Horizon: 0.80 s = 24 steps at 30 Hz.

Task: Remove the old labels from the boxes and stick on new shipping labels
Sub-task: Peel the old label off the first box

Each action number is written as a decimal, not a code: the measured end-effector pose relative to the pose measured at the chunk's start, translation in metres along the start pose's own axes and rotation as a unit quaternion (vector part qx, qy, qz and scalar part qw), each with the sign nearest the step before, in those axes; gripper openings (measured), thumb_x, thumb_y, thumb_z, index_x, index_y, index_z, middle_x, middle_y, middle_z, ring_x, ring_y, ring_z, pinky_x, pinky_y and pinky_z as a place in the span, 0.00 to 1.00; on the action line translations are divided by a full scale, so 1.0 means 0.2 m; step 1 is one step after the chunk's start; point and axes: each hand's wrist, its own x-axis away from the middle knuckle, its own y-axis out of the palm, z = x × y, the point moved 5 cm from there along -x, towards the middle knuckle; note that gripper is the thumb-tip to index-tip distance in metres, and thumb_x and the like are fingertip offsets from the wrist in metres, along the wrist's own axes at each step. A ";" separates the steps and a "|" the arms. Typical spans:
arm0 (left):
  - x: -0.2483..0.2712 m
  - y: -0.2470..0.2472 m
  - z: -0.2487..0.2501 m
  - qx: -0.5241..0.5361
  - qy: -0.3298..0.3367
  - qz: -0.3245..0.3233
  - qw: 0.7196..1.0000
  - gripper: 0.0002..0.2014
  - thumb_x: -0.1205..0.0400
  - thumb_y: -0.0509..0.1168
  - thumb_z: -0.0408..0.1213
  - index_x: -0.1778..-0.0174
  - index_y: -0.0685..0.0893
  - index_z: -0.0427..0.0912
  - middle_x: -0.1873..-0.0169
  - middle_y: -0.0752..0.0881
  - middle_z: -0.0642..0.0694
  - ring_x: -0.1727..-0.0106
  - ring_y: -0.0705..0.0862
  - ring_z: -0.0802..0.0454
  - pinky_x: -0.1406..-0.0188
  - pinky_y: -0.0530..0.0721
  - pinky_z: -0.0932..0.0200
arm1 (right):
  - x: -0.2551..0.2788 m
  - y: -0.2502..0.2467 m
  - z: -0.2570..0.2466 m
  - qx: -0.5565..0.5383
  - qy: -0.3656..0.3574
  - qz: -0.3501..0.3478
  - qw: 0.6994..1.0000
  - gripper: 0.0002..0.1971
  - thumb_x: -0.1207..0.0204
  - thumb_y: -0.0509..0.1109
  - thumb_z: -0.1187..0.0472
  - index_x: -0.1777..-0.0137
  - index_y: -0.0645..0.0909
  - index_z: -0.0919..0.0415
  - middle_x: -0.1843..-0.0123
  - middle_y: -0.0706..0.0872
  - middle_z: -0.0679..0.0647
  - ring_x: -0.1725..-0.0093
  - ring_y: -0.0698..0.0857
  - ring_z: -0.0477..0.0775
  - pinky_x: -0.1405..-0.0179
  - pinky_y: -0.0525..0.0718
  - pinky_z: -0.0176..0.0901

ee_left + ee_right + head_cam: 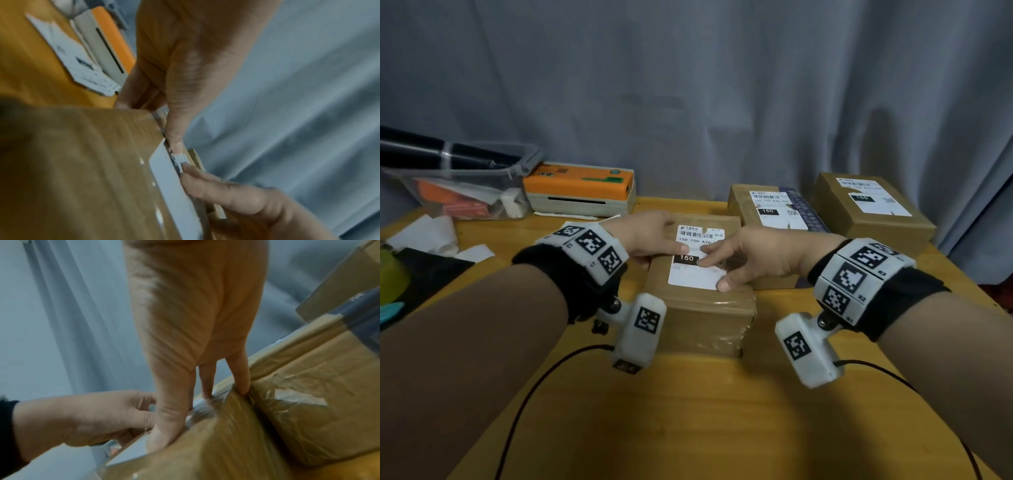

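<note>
A taped brown box (702, 318) stands at the table's middle with a white shipping label (691, 274) on its top. My left hand (650, 236) holds the box at its far left edge, thumb lying on the label. My right hand (750, 257) presses the label with a straight forefinger, its thumb on the near right corner. In the left wrist view my left thumb (174, 126) and the right forefinger (216, 190) meet on the label (166, 181). In the right wrist view the right hand (185, 321) leans on the box (205, 451) beside the left hand (82, 418).
Two more labelled boxes (774, 209) (869, 202) sit behind on the right, one touching the middle box. An orange label printer (582, 188), a clear bin (458, 185) and paper scraps (431, 236) fill the back left. A grey curtain hangs behind. Cables trail over the near table.
</note>
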 end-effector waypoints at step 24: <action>-0.09 0.05 0.07 -0.140 0.045 -0.169 0.975 0.47 0.26 0.68 0.59 0.17 0.49 0.52 0.21 0.64 0.52 0.22 0.65 0.49 0.24 0.63 0.55 | -0.08 -0.12 -0.04 0.222 -0.023 0.064 0.973 0.15 0.28 0.73 0.47 0.44 0.87 0.51 0.51 0.89 0.47 0.52 0.84 0.51 0.52 0.82 0.45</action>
